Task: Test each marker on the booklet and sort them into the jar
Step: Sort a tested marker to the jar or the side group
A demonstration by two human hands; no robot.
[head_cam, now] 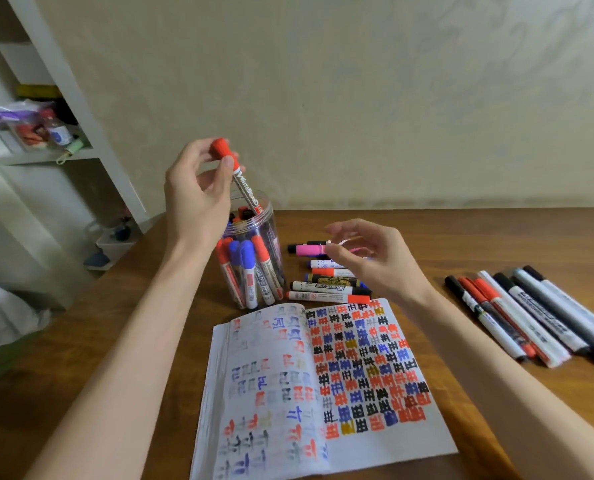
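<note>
Your left hand (198, 199) is pinching the red marker (244, 187) just below its cap, lower end inside the jar (254, 271); it is probably light, stiff and slick. Your right hand (375, 258) is hovering relaxed and empty above the desk (479, 237).

The marker (245, 183) wore a red cap; the white booklet (323, 393) was chequered with red, blue and black marks.

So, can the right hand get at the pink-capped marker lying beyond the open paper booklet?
Probably yes: the right hand hovers open right beside the pink-capped marker, which lies uncovered, with nothing between them.
</note>
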